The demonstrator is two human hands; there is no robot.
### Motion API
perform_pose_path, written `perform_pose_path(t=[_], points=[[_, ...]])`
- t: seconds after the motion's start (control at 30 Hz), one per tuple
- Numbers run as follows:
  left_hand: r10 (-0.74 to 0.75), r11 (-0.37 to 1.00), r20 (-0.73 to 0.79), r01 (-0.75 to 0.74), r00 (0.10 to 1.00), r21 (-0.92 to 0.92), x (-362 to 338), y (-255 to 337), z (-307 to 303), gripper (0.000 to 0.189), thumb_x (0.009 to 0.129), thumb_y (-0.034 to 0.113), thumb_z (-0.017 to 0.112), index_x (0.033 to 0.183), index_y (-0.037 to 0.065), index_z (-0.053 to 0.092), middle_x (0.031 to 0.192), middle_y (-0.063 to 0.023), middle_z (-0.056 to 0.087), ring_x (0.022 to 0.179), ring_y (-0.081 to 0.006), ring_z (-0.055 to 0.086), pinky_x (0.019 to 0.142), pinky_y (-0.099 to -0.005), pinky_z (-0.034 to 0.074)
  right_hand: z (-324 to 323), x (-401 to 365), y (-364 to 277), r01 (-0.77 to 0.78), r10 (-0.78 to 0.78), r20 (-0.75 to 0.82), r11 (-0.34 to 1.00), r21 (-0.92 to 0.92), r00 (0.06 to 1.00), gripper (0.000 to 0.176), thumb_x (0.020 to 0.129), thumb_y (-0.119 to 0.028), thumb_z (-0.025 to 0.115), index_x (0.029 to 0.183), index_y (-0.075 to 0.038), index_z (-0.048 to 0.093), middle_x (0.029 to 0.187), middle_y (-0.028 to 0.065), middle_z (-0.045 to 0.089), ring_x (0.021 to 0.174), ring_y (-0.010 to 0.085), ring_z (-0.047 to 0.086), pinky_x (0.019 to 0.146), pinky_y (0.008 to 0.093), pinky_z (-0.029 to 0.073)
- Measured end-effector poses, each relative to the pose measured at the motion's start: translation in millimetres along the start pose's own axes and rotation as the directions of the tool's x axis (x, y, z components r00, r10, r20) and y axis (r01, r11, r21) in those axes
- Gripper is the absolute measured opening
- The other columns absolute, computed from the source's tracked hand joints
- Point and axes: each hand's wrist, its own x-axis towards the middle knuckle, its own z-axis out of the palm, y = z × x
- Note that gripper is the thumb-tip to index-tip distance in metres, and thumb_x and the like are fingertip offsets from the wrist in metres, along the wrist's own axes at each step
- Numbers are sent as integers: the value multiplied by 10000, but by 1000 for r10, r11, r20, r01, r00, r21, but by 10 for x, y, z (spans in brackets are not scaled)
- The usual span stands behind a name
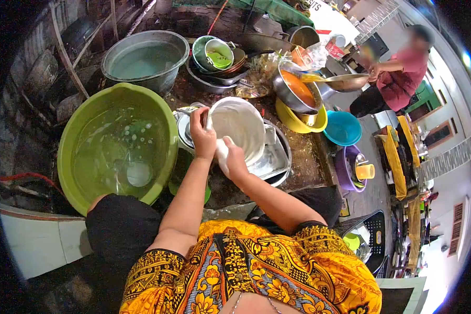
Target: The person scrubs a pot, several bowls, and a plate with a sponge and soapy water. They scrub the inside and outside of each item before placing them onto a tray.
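A round white container, its open mouth facing up, is held in front of me. My left hand is closed on its left rim. Lower down, my right hand is wrapped round something white and soft against the container's near side; whether it is foam or a cloth is unclear. Beneath and to the right of the container lies a silver rectangular tray. To the left stands a large green basin of water with suds and a pale round item in it.
A grey tub of water stands behind the green basin. Stacked bowls are at the back. A pot with orange liquid rests on a yellow basin. Blue and purple containers stand right; a person is beyond.
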Motion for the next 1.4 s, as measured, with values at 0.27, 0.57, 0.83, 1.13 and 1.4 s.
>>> perform_pose_path(t=[0.27, 0.57, 0.83, 1.13, 1.4], points=[[-45, 999, 10, 45, 999, -24, 81, -203, -101, 240, 758, -87, 530, 980, 4, 536, 935, -104, 572, 865, -192, 562, 788, -286, 447, -656, 9, 154, 739, -653, 349, 622, -258, 672, 352, 672, -307, 714, 837, -80, 501, 670, 133, 570, 608, 339, 582, 535, 427, 460], [-97, 991, 23, 99, 995, -89, 16, -130, -45, 227, 767, -82, 529, 975, 8, 536, 914, -93, 573, 859, -187, 564, 790, -281, 451, -272, -109, -54, 448, -399, 203, 811, -377, 894, 246, 746, -232, 612, 872, -59, 490, 697, 162, 569, 680, 351, 577, 594, 455, 457], [-66, 991, 98, 76, 993, -106, 87, -45, -39, 232, 762, -89, 523, 968, 16, 544, 895, -85, 566, 838, -177, 559, 758, -262, 449, -343, -96, 154, 533, -281, 513, 715, -452, 811, 431, 702, -173, 643, 1092, -63, 495, 841, 193, 563, 824, 340, 569, 683, 404, 467], [-136, 989, 10, 137, 991, -49, 15, -308, -108, 152, 797, -25, 558, 939, 29, 562, 836, -70, 583, 768, -154, 560, 709, -272, 454, -496, -106, 170, 546, -219, 582, 688, -477, 783, 462, 697, -263, 658, 1100, -89, 513, 901, 176, 557, 807, 319, 580, 690, 421, 469], [-102, 993, 72, 106, 992, -59, 132, -292, -109, 160, 802, -41, 539, 949, 19, 554, 825, -56, 582, 771, -147, 563, 716, -262, 449, -795, 16, 211, 519, -240, 654, 811, -272, 717, 479, 712, -288, 668, 1121, -93, 514, 940, 203, 580, 875, 367, 572, 773, 431, 459]])
